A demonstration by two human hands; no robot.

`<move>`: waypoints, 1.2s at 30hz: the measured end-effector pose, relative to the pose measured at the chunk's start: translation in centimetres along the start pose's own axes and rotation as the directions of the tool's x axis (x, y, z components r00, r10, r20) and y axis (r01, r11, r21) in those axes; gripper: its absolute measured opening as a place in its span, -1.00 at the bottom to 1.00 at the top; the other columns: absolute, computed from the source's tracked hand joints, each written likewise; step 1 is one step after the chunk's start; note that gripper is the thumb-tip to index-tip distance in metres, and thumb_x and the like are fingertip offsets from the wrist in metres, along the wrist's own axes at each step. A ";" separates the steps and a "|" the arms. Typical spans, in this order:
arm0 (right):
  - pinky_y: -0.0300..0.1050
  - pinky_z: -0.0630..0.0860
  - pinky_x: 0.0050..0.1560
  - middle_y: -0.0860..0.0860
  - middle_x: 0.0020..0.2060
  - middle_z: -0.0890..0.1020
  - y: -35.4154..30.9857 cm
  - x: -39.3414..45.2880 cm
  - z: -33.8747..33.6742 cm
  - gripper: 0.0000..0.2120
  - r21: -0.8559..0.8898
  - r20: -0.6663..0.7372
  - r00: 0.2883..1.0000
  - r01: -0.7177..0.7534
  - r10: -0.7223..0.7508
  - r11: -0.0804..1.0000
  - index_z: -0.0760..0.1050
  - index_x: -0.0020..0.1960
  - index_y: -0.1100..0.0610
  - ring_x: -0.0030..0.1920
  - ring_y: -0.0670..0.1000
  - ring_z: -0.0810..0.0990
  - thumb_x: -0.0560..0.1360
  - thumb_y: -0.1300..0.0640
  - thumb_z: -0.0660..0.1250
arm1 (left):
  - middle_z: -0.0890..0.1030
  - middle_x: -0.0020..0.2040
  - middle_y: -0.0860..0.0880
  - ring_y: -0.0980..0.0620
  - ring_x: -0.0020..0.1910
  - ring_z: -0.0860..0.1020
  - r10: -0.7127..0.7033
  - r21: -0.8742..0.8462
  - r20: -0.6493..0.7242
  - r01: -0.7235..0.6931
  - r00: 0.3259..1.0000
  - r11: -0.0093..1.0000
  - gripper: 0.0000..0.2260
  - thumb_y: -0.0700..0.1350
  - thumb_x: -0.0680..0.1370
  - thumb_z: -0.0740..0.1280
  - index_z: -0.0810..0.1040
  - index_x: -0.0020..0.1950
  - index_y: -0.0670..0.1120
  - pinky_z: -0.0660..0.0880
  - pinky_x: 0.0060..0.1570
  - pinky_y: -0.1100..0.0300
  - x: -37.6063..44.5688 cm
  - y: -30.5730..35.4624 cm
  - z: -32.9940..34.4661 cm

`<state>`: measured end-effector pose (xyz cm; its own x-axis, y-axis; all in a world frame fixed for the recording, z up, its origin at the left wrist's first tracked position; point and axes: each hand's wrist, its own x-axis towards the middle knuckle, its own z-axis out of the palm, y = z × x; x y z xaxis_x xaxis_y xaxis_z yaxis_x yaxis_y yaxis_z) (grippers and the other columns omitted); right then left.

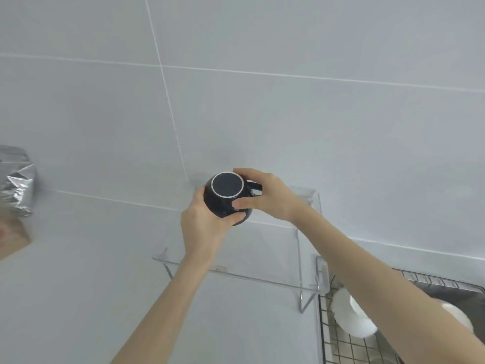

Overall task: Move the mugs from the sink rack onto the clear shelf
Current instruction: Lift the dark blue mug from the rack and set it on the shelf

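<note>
A dark navy mug (223, 198) is held upside down, its base with a pale ring facing me, above the back left part of the clear shelf (262, 248). My left hand (207, 227) grips its lower side. My right hand (265, 198) wraps the right side over the handle. The wire sink rack (341, 345) lies at the lower right, with a white mug (351, 319) lying in it, partly hidden by my right forearm.
A crumpled silver foil bag (15, 179) stands at the left edge above a brown package (13, 237). The grey tiled wall (262, 88) rises right behind the shelf. The pale counter (78, 285) spreads to the left of the shelf.
</note>
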<state>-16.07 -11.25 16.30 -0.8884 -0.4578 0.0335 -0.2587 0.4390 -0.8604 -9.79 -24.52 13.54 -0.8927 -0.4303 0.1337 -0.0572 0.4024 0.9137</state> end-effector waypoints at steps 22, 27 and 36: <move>-0.59 0.36 0.03 0.03 0.24 0.55 2.1 7.5 3.2 -0.50 0.082 0.205 0.978 -0.062 0.044 0.995 0.39 0.33 0.11 0.18 -0.10 0.46 0.42 0.29 0.38 | 0.52 0.26 -0.04 -0.05 0.20 0.50 -0.005 0.118 -0.045 0.010 0.999 0.993 -0.35 -0.02 0.29 0.49 0.32 0.28 -0.14 0.40 -0.04 0.23 5.7 -6.3 1.9; -0.28 0.41 0.27 0.08 0.23 0.58 2.3 7.6 3.3 -0.48 0.072 0.106 0.994 -0.045 0.037 0.996 0.46 0.28 0.15 0.22 -0.02 0.52 0.34 0.29 0.45 | 0.08 0.55 -0.10 0.00 0.53 0.07 -0.008 0.113 -0.021 0.010 1.000 0.994 -0.21 -0.11 0.43 0.40 0.00 0.51 -0.17 0.07 0.29 0.40 4.8 -5.7 2.6; -0.36 0.21 0.24 0.04 0.39 0.42 2.2 5.7 3.0 -0.40 -0.059 -0.043 0.998 -0.045 0.042 0.997 0.30 0.41 0.11 0.40 -0.01 0.35 0.41 0.16 0.40 | -0.09 0.55 -0.21 -0.09 0.54 -0.09 -0.021 0.164 0.046 0.013 0.999 0.986 -0.18 -0.13 0.45 0.38 -0.09 0.49 -0.25 0.05 0.49 0.03 4.9 -4.6 2.2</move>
<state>-20.53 -15.25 13.09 -0.9141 -0.4049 0.0194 -0.2409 0.5042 -0.8293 -14.85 -26.70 9.12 -0.9111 -0.4007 0.0967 -0.1411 0.5237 0.8401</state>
